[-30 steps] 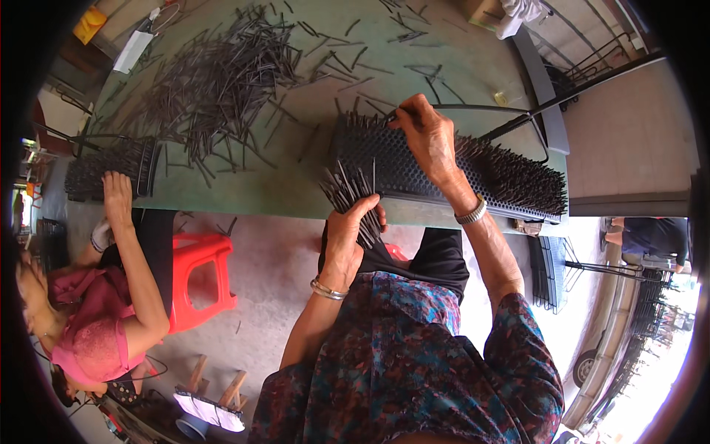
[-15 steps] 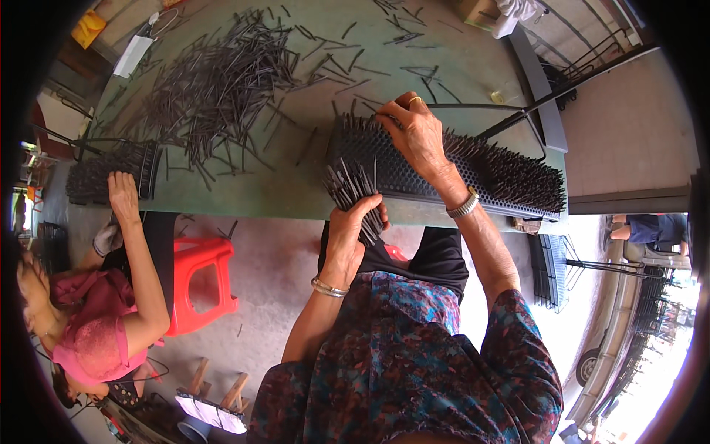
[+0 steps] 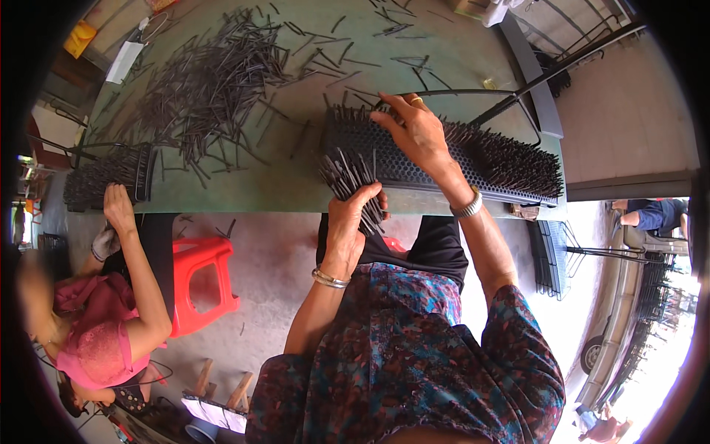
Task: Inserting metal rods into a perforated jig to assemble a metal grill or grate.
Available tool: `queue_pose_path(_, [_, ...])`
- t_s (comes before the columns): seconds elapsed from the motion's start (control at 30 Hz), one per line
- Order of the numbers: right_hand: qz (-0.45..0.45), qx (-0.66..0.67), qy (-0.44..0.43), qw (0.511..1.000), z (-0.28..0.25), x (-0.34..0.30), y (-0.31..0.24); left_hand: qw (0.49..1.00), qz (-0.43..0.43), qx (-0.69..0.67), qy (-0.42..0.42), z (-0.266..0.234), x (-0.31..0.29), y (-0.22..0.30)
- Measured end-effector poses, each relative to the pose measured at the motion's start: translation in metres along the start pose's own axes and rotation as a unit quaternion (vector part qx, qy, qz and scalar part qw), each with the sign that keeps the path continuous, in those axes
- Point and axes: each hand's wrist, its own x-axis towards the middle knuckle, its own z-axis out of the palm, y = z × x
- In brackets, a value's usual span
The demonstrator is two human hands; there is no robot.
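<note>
Between left fingers (image 3: pixel 364 194), dark sticks (image 3: pixel 345 175), long axes mostly up-left

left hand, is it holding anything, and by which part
The left hand holds a bundle of thin, dark, straight sticks, gripped below their fanned upper ends.

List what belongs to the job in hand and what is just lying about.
In use, it seems:
bundle of thin dark sticks, in the left hand
perforated dark panel, under the right hand
pile of loose dark sticks on the green table

Apparently lying about:
red plastic stool
white cloth, upper right
yellow item, upper left
</note>
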Motion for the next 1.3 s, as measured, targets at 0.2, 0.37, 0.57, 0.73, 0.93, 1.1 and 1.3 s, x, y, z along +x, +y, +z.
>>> queue_pose_path(0.2, [0.136,0.273,-0.196,0.932,-0.024,-0.023,-0.023,1.000,0.007,0.015,-0.011,-0.001,0.003,-0.002])
queue_pose_path(0.37, [0.112,0.217,0.010,0.970,-0.025,-0.017,-0.017,0.999,-0.030,-0.017,0.025,0.006,0.000,0.002])
queue_pose_path(0.57, [0.072,0.200,0.107,0.971,0.005,0.004,0.004,1.000,-0.006,0.021,-0.002,0.003,0.005,-0.004])
queue_pose_path(0.73, [0.095,0.239,0.087,0.962,0.010,0.006,0.005,0.999,0.011,0.051,-0.013,0.001,0.007,-0.004])
queue_pose_path(0.93, [0.108,0.237,0.048,0.964,0.015,0.004,0.015,0.997,0.002,0.071,0.010,0.006,0.004,-0.003])
queue_pose_path(1.1, [-0.053,0.032,0.087,0.994,0.023,0.000,0.015,0.995,0.007,0.095,-0.003,0.003,0.006,-0.006])
queue_pose_path(1.3, [0.015,0.149,-0.075,0.986,-0.008,-0.007,-0.009,0.995,0.001,0.104,-0.007,0.001,0.005,-0.007])
